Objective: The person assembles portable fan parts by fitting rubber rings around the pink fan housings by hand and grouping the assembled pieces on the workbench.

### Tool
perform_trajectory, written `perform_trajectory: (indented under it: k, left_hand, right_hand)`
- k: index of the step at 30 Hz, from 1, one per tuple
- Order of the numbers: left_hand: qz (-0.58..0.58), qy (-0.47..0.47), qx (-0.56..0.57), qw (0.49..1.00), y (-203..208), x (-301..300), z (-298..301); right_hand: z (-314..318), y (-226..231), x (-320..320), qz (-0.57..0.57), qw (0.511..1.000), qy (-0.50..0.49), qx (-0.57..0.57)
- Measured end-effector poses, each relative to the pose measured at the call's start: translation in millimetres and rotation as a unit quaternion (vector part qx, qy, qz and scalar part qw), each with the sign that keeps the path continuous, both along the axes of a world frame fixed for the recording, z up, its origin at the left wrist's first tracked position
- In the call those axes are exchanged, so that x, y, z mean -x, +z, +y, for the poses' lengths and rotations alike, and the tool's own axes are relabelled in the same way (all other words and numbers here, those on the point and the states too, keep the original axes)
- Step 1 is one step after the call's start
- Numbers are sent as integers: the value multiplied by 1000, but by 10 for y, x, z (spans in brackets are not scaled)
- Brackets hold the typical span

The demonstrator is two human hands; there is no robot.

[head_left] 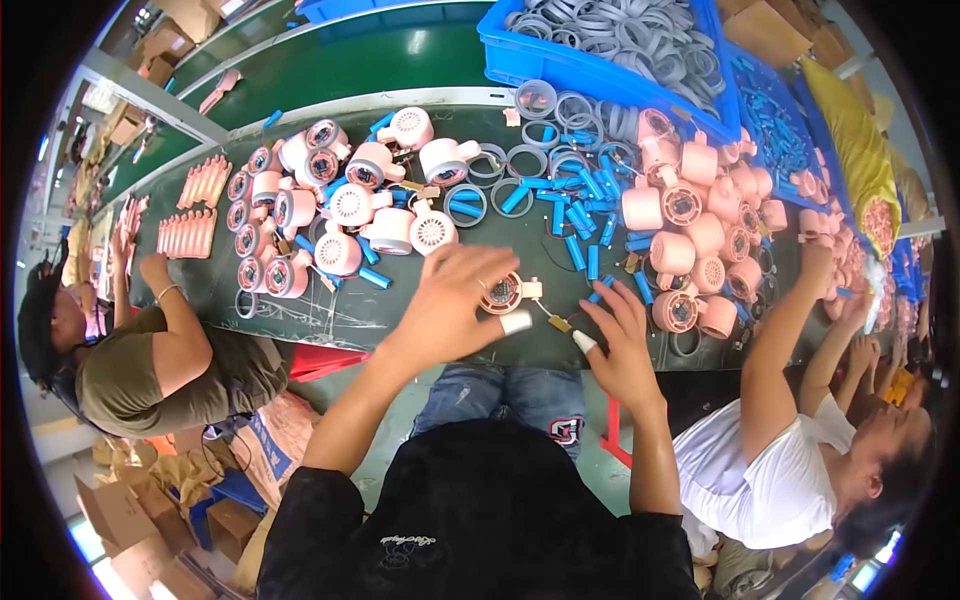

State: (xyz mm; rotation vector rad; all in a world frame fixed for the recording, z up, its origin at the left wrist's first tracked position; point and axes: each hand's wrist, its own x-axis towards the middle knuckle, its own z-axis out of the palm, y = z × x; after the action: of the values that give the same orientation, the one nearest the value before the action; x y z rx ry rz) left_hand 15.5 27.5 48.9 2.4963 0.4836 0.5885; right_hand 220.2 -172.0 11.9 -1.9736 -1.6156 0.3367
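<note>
The pink cases point(641, 208) are smooth plastic, a bit dull, and the blue tubes point(574, 252) look slick and shiny. The blue bin point(514, 54) is smooth plastic, the green belt point(420, 62) is glossy, and the dark table top point(345, 312) is scratched. The black shirt point(480, 500) and jeans point(465, 395) are cloth; the yellow sack point(845, 130) looks crinkly.

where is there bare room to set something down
Bare: the dark table between the neighbour's forearm and the lone grey ring; also the green surface behind, left of the blue crate. Crowded: around the blue cylinders, the heaped pink housings right of them, and between left hand and right hand, where a wired pink piece sits.
</note>
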Motion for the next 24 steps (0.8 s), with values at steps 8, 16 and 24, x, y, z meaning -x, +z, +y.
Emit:
perform_trajectory:
  k: [8,16,24]
  left_hand:
    - [95,143,-156,973,-176,-1145,1347]
    - [87,315,-21,945,-282,-1879,1814]
    - [130,192,-101,968,-186,-1793,1707]
  right_hand:
    - [66,-257,-21,134,949,-181,-222]
    - [92,-221,14,171,938,-186,-237]
    - [96,-190,8,158,941,-178,-240]
